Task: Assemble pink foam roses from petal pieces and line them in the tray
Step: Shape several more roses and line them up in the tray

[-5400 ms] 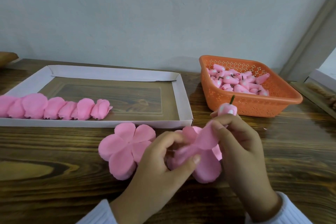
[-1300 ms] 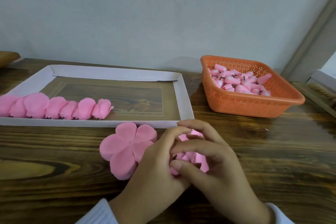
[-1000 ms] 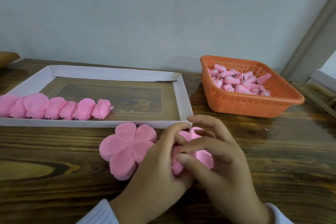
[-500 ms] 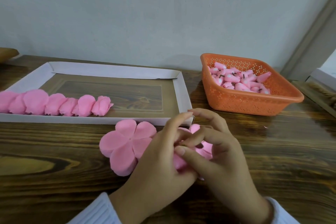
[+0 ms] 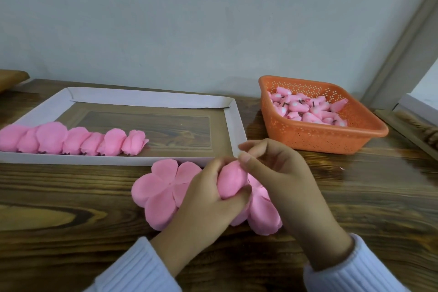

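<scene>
The left hand (image 5: 208, 197) curls round a partly wrapped pink foam rose (image 5: 231, 180), thumb beneath it. The right hand (image 5: 279, 173) pinches the rose's top edge between thumb and forefinger. The rose is held low over the dark wooden table (image 5: 59, 232), just in front of the near right corner of the shallow white cardboard tray (image 5: 147, 98). The hands partly cover two flat pink foam petal pieces, one on the left (image 5: 161, 187) and one under the right wrist (image 5: 263, 211). A row of finished pink roses (image 5: 75, 140) lies along the tray's near wall. At the back right, an orange perforated plastic basket (image 5: 320, 137) holds pink foam buds (image 5: 305, 109).
</scene>
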`<action>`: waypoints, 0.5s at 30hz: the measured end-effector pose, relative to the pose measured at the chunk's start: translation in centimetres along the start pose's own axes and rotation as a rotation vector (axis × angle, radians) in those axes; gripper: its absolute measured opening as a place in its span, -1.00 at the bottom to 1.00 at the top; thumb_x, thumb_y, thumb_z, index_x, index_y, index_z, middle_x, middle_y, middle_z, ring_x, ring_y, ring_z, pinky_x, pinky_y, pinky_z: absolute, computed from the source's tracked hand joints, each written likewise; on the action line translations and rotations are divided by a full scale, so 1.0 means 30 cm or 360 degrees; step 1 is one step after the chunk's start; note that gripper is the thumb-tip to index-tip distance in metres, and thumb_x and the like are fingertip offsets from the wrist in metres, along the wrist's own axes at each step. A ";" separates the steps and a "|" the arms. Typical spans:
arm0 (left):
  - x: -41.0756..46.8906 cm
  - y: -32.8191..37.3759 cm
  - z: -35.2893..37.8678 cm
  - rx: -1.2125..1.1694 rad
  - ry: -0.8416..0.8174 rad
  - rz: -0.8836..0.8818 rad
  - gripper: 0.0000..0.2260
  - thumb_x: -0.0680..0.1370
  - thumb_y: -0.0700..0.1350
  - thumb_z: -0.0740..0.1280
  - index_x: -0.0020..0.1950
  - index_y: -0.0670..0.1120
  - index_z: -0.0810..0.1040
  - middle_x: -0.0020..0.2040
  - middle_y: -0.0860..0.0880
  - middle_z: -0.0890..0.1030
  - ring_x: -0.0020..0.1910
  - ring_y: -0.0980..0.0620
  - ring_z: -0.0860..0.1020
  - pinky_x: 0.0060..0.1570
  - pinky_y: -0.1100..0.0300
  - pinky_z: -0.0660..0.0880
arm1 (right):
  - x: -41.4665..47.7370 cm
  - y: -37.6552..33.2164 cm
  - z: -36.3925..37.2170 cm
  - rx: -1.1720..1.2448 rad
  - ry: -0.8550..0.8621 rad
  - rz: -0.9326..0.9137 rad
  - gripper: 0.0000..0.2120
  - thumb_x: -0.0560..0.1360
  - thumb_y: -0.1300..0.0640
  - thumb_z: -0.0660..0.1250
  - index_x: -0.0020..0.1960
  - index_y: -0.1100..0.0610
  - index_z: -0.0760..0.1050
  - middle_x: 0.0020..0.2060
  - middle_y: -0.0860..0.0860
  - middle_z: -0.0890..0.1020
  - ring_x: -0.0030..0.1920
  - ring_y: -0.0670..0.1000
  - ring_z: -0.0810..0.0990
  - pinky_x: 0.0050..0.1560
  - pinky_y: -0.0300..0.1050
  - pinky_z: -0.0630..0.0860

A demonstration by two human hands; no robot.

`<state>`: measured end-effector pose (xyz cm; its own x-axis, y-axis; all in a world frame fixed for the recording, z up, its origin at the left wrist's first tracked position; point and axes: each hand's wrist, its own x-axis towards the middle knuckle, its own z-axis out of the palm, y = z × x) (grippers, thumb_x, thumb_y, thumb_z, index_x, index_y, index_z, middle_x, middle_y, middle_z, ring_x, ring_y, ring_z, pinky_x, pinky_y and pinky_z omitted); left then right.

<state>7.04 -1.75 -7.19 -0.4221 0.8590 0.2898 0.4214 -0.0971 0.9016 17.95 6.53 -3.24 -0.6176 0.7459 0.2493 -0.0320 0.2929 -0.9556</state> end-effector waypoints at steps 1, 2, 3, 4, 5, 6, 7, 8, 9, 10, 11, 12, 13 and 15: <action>-0.004 -0.003 -0.002 0.0035 -0.0007 0.0016 -0.67 0.45 -0.14 0.45 -0.05 0.25 0.41 -0.12 0.28 0.52 -0.13 0.55 0.45 -0.13 0.62 0.35 | 0.001 0.001 -0.006 -0.0023 -0.0073 -0.0026 -0.97 0.47 0.23 0.40 -0.16 0.17 0.58 -0.10 -0.03 0.67 -0.04 -0.10 0.63 -0.06 -0.34 0.51; -0.007 -0.005 -0.006 0.0070 -0.0002 0.0036 -0.66 0.45 -0.14 0.44 -0.05 0.26 0.40 -0.14 0.28 0.52 -0.12 0.54 0.45 -0.13 0.61 0.36 | 0.001 -0.001 -0.012 -0.0072 -0.0154 -0.0078 -0.96 0.49 0.22 0.40 -0.06 0.14 0.57 -0.10 -0.01 0.66 -0.04 -0.05 0.62 -0.05 -0.25 0.54; -0.008 -0.007 -0.009 0.0100 -0.0001 0.0061 -0.66 0.45 -0.13 0.45 -0.03 0.27 0.40 -0.16 0.25 0.55 -0.11 0.52 0.46 -0.13 0.59 0.38 | 0.000 -0.002 -0.022 -0.0160 -0.0236 -0.0155 -0.88 0.50 0.19 0.40 0.03 0.08 0.55 -0.09 -0.02 0.64 -0.05 -0.03 0.61 -0.07 -0.20 0.54; -0.007 -0.009 -0.010 0.0131 -0.0006 0.0087 -0.64 0.45 -0.10 0.44 0.02 0.28 0.38 -0.17 0.20 0.58 -0.11 0.47 0.50 -0.14 0.53 0.43 | 0.002 -0.004 -0.034 -0.0297 -0.0318 -0.0255 -0.80 0.48 0.14 0.41 0.09 0.02 0.54 -0.07 -0.07 0.63 -0.05 -0.06 0.60 -0.10 -0.24 0.50; -0.007 -0.012 -0.012 0.0163 -0.0012 0.0103 -0.61 0.45 -0.07 0.44 0.07 0.30 0.33 -0.15 0.17 0.60 -0.13 0.39 0.55 -0.18 0.43 0.50 | 0.003 -0.007 -0.045 -0.0463 -0.0385 -0.0354 -0.75 0.45 0.09 0.42 0.12 -0.04 0.52 -0.04 -0.12 0.62 -0.02 -0.07 0.58 -0.11 -0.32 0.44; -0.007 -0.013 -0.011 0.0187 -0.0021 0.0107 -0.58 0.46 -0.05 0.43 0.13 0.29 0.29 -0.15 0.15 0.61 -0.16 0.31 0.58 -0.23 0.31 0.55 | 0.005 -0.009 -0.052 -0.0615 -0.0448 -0.0441 -0.72 0.43 0.07 0.42 0.13 -0.07 0.52 -0.01 -0.14 0.62 0.00 -0.08 0.57 -0.09 -0.38 0.40; -0.008 -0.015 -0.008 0.0210 -0.0027 0.0109 -0.54 0.45 -0.05 0.43 0.17 0.27 0.25 -0.17 0.13 0.62 -0.19 0.27 0.60 -0.27 0.23 0.57 | 0.005 -0.007 -0.056 -0.0731 -0.0505 -0.0488 -0.71 0.42 0.08 0.42 0.13 -0.08 0.53 0.01 -0.15 0.62 0.00 -0.09 0.56 -0.08 -0.42 0.38; -0.009 -0.018 -0.005 0.0236 -0.0023 0.0125 -0.49 0.45 -0.05 0.44 0.19 0.29 0.20 -0.18 0.13 0.61 -0.18 0.26 0.60 -0.27 0.22 0.57 | 0.007 -0.005 -0.059 -0.0787 -0.0558 -0.0479 -0.72 0.42 0.09 0.43 0.12 -0.07 0.55 0.00 -0.16 0.62 -0.02 -0.10 0.56 -0.09 -0.42 0.38; -0.010 -0.023 -0.003 0.0267 -0.0013 0.0149 -0.43 0.44 -0.06 0.45 0.19 0.34 0.15 -0.18 0.16 0.60 -0.17 0.29 0.59 -0.26 0.27 0.57 | 0.007 -0.001 -0.059 -0.0806 -0.0597 -0.0441 -0.74 0.41 0.09 0.43 0.10 -0.05 0.57 -0.03 -0.17 0.63 -0.05 -0.11 0.57 -0.10 -0.41 0.39; -0.011 -0.026 -0.001 0.0292 -0.0011 0.0165 -0.37 0.43 -0.07 0.46 0.20 0.39 0.11 -0.18 0.17 0.59 -0.17 0.32 0.58 -0.25 0.33 0.56 | 0.008 0.002 -0.057 -0.0799 -0.0612 -0.0402 -0.77 0.41 0.09 0.44 0.07 -0.04 0.59 -0.06 -0.18 0.64 -0.09 -0.11 0.57 -0.12 -0.39 0.41; -0.013 -0.027 -0.001 0.0298 -0.0018 0.0165 -0.33 0.43 -0.08 0.45 0.22 0.42 0.08 -0.20 0.17 0.59 -0.17 0.32 0.57 -0.26 0.37 0.54 | 0.008 0.004 -0.056 -0.0768 -0.0615 -0.0366 -0.80 0.42 0.10 0.45 0.04 -0.03 0.60 -0.08 -0.18 0.64 -0.11 -0.10 0.58 -0.14 -0.34 0.44; -0.013 -0.028 -0.002 0.0296 -0.0027 0.0157 -0.31 0.43 -0.08 0.44 0.25 0.43 0.06 -0.21 0.17 0.60 -0.17 0.33 0.57 -0.28 0.39 0.53 | 0.009 0.007 -0.056 -0.0718 -0.0614 -0.0327 -0.81 0.42 0.12 0.47 0.02 -0.02 0.60 -0.09 -0.17 0.65 -0.11 -0.08 0.60 -0.13 -0.27 0.49; -0.012 -0.028 -0.002 0.0296 -0.0032 0.0149 -0.30 0.43 -0.08 0.43 0.28 0.43 0.04 -0.23 0.18 0.60 -0.17 0.33 0.57 -0.28 0.40 0.52 | 0.010 0.010 -0.057 -0.0658 -0.0611 -0.0284 -0.81 0.43 0.14 0.48 0.02 0.00 0.60 -0.09 -0.14 0.66 -0.10 -0.05 0.61 -0.08 -0.15 0.54; -0.012 -0.023 -0.008 0.0319 -0.0027 0.0155 -0.33 0.43 -0.04 0.38 0.31 0.41 0.05 -0.26 0.17 0.59 -0.19 0.32 0.56 -0.30 0.40 0.50 | 0.011 0.013 -0.061 -0.0513 -0.0596 -0.0238 -0.78 0.43 0.14 0.48 0.06 0.03 0.60 -0.05 -0.08 0.66 -0.05 0.02 0.63 0.01 0.04 0.55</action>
<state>6.71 -2.12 -7.85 -0.3585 0.8591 0.3654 0.6113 -0.0798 0.7874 19.17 7.99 -3.24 -0.8656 0.4338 0.2500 0.0657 0.5934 -0.8023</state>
